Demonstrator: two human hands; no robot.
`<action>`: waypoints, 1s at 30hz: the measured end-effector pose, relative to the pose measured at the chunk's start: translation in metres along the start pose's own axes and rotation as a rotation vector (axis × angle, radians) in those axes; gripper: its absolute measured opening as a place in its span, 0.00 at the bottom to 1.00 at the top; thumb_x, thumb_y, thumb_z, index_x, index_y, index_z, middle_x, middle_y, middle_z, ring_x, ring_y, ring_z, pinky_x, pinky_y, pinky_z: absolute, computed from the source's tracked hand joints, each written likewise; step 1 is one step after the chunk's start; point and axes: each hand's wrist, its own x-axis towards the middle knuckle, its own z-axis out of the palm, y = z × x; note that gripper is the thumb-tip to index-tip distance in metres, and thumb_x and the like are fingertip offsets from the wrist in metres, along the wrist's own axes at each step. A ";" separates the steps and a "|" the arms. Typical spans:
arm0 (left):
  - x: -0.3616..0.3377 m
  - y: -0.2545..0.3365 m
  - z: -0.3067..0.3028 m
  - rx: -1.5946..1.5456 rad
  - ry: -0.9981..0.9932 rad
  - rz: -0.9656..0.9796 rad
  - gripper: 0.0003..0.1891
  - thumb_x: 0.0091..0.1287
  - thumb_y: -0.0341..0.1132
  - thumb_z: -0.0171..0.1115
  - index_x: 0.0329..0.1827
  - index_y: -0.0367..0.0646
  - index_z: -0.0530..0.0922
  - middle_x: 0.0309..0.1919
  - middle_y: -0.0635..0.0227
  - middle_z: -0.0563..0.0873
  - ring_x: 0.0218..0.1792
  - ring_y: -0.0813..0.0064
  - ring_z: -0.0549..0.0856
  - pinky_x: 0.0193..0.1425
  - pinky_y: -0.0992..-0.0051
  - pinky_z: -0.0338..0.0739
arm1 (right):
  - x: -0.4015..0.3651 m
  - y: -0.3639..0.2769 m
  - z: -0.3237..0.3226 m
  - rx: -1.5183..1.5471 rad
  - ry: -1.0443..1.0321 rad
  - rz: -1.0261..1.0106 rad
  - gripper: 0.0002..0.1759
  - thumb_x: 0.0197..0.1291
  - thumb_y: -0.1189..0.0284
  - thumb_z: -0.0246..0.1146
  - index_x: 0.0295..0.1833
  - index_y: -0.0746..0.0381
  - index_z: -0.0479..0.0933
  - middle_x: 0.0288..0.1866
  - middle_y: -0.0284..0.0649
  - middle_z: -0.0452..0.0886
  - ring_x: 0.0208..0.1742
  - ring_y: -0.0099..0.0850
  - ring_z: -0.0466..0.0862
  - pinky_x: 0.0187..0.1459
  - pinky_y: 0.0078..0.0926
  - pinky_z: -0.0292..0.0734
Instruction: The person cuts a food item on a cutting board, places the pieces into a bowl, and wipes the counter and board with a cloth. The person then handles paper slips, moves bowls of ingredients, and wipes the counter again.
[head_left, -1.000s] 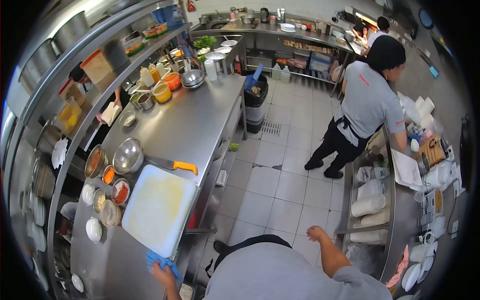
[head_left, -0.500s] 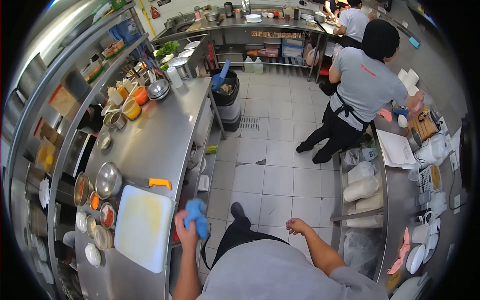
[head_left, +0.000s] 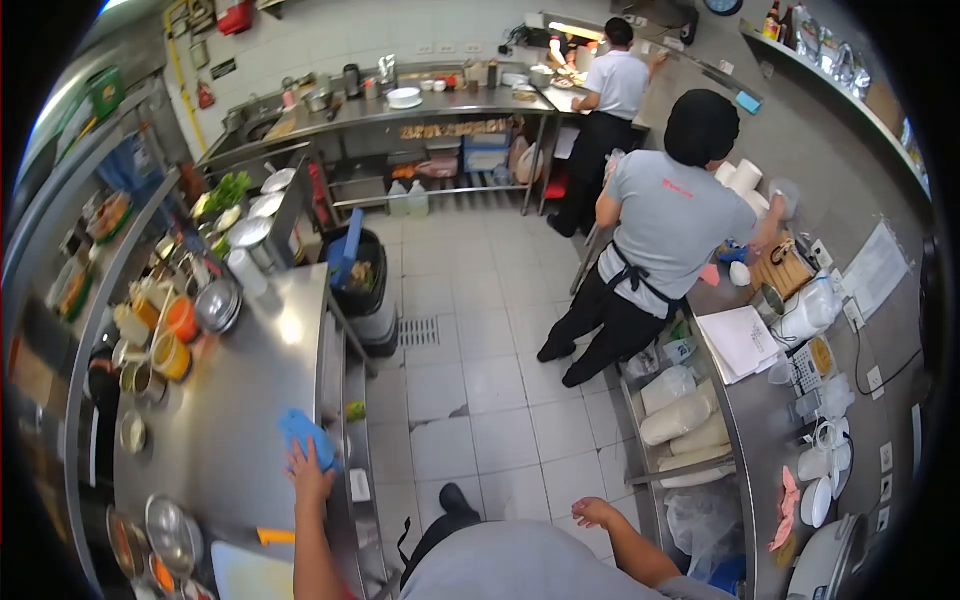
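My left hand presses on a blue cloth at the right edge of the steel counter. Below it, near the bottom of the view, lie an orange knife handle and a cutting board with a yellowish surface. Metal bowls stand to the left of the board. My right hand hangs over the floor at my right side, fingers loosely curled and apart, holding nothing.
A co-worker stands at the right counter; another person is farther back. A black bin stands past the left counter's end. Sauce containers and stacked bowls sit on that counter.
The view has tilted up and turned right. My left hand has moved forward with the blue cloth from beside the cutting board to the counter's edge. The co-worker's hand now holds a clear container.
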 end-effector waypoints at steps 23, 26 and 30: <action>0.460 0.146 0.012 0.056 0.188 0.012 0.53 0.60 0.33 0.77 0.90 0.56 0.58 0.90 0.51 0.49 0.87 0.36 0.51 0.82 0.25 0.48 | 0.250 -0.356 -0.074 -0.100 -0.006 -0.055 0.15 0.72 0.55 0.64 0.57 0.51 0.82 0.42 0.29 0.87 0.34 0.27 0.87 0.32 0.33 0.80; 0.519 0.166 0.012 0.077 0.171 -0.038 0.54 0.59 0.34 0.78 0.89 0.55 0.58 0.90 0.51 0.48 0.87 0.36 0.51 0.82 0.24 0.48 | 0.291 -0.435 -0.119 -0.217 -0.076 0.033 0.14 0.72 0.58 0.62 0.55 0.51 0.83 0.42 0.29 0.87 0.33 0.27 0.87 0.31 0.32 0.80; 0.571 0.194 0.000 0.048 0.141 -0.055 0.51 0.61 0.31 0.74 0.89 0.54 0.59 0.90 0.49 0.50 0.88 0.37 0.51 0.83 0.25 0.46 | 0.338 -0.549 -0.167 -0.031 0.046 -0.272 0.12 0.67 0.61 0.65 0.49 0.55 0.85 0.38 0.34 0.88 0.30 0.31 0.88 0.26 0.38 0.81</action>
